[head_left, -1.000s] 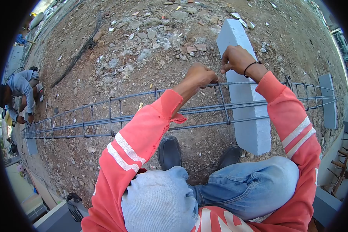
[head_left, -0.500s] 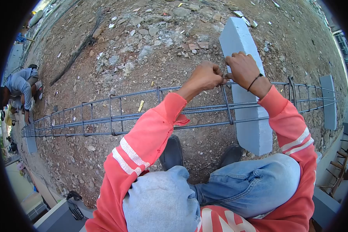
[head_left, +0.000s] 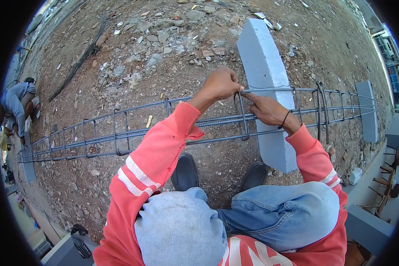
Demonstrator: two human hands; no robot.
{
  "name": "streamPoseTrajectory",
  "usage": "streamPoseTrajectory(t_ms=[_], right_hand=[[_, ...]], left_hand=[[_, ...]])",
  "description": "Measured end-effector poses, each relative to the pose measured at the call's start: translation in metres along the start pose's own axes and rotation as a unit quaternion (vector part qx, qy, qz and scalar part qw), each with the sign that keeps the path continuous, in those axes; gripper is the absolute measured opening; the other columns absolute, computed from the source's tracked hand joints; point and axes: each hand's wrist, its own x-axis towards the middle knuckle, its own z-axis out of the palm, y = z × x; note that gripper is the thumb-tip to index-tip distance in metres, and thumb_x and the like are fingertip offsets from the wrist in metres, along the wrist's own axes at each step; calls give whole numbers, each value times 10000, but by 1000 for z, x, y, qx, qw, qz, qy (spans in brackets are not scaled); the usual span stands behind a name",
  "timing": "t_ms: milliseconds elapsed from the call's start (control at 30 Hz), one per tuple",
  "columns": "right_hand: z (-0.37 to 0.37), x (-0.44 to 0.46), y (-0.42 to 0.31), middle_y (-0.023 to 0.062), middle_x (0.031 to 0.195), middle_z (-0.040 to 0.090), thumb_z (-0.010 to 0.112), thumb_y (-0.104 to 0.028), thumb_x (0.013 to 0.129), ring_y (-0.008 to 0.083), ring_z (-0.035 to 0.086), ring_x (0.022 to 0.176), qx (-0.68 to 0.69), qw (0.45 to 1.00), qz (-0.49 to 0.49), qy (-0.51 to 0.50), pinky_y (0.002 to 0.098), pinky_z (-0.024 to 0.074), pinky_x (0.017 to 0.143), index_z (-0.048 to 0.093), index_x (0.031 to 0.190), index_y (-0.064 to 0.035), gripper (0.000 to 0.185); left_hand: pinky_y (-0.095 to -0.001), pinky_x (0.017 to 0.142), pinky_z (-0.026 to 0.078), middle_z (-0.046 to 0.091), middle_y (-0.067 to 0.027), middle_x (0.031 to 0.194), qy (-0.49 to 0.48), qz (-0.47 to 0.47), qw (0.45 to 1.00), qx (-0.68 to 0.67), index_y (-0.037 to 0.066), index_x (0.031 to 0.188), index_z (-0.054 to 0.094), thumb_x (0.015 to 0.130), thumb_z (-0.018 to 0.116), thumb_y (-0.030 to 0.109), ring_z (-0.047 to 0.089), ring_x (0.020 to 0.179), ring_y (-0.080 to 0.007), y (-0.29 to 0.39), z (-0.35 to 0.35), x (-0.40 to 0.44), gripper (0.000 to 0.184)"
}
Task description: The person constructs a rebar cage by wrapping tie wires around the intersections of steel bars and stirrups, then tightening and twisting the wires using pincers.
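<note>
A long cage of steel reinforcing bars (head_left: 208, 123) with square stirrups (head_left: 247, 126) runs across in front of me. My left hand (head_left: 221, 84) is closed in a pinch at a stirrup's upper corner, on the far bar. My right hand (head_left: 270, 110) lies just right of it, over the cage. Its index finger stretches to the same joint from below, and its other fingers are partly curled. A thin tie wire (head_left: 270, 87) arcs right from the joint. What exactly lies under the left fingertips is hidden.
A pale grey block (head_left: 268, 55) lies under the cage before my boots (head_left: 185, 172). Another block (head_left: 367, 113) supports the right end. At the far left a crouching person (head_left: 15, 106) works by the cage's end. Rubble (head_left: 157, 42) and a dark branch (head_left: 82, 57) lie beyond.
My right hand has dropped from above the far bar to below it, its index finger now extended. My left hand stays pinched at the joint. The whole view has shifted slightly.
</note>
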Motion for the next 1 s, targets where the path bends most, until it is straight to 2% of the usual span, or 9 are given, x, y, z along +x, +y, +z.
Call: streamPoseTrajectory(t_ms=[167,200,267,333,400,633,700,833,1000], right_hand=[[-18,6,-40,254,953,695,691,-253,903,420,670,867,40,994,93,-36,499,492,804,765,967,-68,210],[-11,-2,-42,254,953,695,691,-253,903,420,670,867,39,995,89,-38,499,492,804,765,967,-68,210],[-1,-16,-43,191,793,671,706,-258,897,381,654,786,-218,939,-61,258,478,469,827,760,936,-99,172],[2,-17,-41,137,677,619,687,-218,905,358,631,723,-228,921,-92,302,470,451,857,724,902,-89,135],[-2,-17,-39,135,697,631,674,-178,910,358,639,736,-97,980,-40,170,480,456,861,683,881,-48,133],[-17,-21,-49,153,718,650,664,-127,921,281,660,715,-127,961,-99,227,427,504,804,669,860,-2,139],[-25,-14,-52,89,707,644,676,-131,926,127,607,653,104,981,114,118,332,531,685,680,861,35,178],[-19,-4,-41,-22,699,603,674,-136,965,61,497,594,433,880,170,97,252,454,562,684,864,31,195],[-21,-19,-57,-32,665,591,692,-137,961,42,476,582,132,978,72,146,239,409,540,693,862,39,202]], left_hand=[[-328,566,469,688,-85,658,59,-18,998,6,8,721,720,797,850,240,619,604,-143,1,8,-9,277],[-338,584,483,698,-88,671,69,-31,997,9,19,732,732,795,852,249,639,616,-157,3,9,-11,268],[-348,603,498,709,-91,684,89,-45,995,11,30,743,744,792,854,259,660,627,-171,8,8,-15,259],[-376,624,504,714,-77,691,135,-58,988,44,61,763,761,785,857,282,669,638,-204,12,13,-21,242],[-401,652,514,727,-66,712,141,-61,987,44,90,778,775,773,864,301,688,679,-231,13,14,-24,229],[-457,738,563,753,-140,800,213,-34,976,14,121,776,792,732,858,247,735,815,-357,18,22,-37,148],[-458,737,566,752,-145,796,216,-31,976,5,119,777,794,729,852,228,735,811,-358,19,20,-38,133],[-465,736,565,751,-150,793,199,-36,979,-2,120,789,797,721,846,212,736,798,-357,19,19,-38,124],[-466,736,563,751,-153,791,210,-30,977,-7,118,791,797,717,842,207,736,797,-358,17,21,-38,124]])
